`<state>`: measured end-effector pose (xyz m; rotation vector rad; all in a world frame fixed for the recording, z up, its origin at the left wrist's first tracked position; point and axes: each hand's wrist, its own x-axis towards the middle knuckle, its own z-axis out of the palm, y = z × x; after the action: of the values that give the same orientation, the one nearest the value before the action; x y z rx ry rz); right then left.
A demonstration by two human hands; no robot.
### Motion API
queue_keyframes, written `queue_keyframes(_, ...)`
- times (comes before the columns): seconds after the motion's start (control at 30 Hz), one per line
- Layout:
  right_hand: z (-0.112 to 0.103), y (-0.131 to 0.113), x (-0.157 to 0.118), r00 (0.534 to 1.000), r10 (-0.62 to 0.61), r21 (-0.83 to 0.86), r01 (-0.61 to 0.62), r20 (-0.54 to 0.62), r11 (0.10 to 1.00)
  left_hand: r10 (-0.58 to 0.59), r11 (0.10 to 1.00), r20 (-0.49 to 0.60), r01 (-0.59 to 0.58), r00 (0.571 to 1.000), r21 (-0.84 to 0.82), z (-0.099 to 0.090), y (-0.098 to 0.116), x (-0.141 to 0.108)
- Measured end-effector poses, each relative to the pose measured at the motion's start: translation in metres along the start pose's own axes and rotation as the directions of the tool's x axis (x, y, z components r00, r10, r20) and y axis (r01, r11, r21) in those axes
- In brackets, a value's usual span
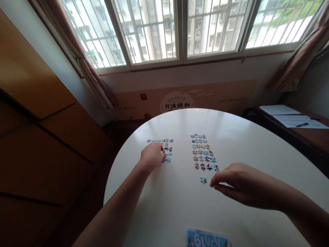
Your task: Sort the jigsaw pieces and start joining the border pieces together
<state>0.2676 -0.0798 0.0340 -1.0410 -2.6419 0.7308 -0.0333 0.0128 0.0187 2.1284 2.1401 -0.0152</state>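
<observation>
Toward the near side of the white table, a blue printed item is lying partly out of view, its white letters apparently reading "BLUEY"; whether it is a box or a sheet cannot be told.

From the left, a brown wooden cabinet is standing beyond the table's left edge. The left hand is bending over the left puzzle pieces, which are lying in rows near the table's far left edge; its fingertips are partly hidden, so its grip cannot be told.

Past the far edge, a beige panel is showing "月满颐和" below a barred window. The right puzzle pieces are forming six rows, and a single light-blue piece is lying just nearer. Beside it, the right hand is curving thumb and forefinger almost tip to tip; whether they are pinching anything cannot be told.

Beyond the right edge, papers and a dark pen are resting on a brown desk.
</observation>
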Motion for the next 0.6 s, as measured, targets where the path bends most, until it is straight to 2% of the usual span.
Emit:
queue_keyframes(0.33, -0.003, -0.002, 0.0, 1.0, 0.005, -0.023, -0.005, -0.004, 1.0, 0.011, 1.0, -0.03, -0.012, 0.999, -0.027, 0.0, -0.001, 0.0)
queue_keyframes(0.47, -0.003, -0.002, -0.001, 1.0, -0.006, -0.009, 0.006, -0.013, 1.0, 0.012, 0.997, -0.032, -0.015, 0.999, -0.073, -0.005, -0.004, -0.001)
queue_keyframes(0.53, -0.003, -0.002, -0.002, 1.0, -0.013, -0.003, 0.013, -0.019, 1.0, 0.014, 0.991, -0.07, -0.023, 0.997, -0.128, -0.01, -0.006, -0.004)
queue_keyframes(0.6, -0.005, -0.001, -0.003, 1.0, -0.013, -0.003, 0.013, -0.025, 1.0, 0.044, 0.982, -0.162, -0.073, 0.986, -0.173, -0.016, -0.007, -0.007)
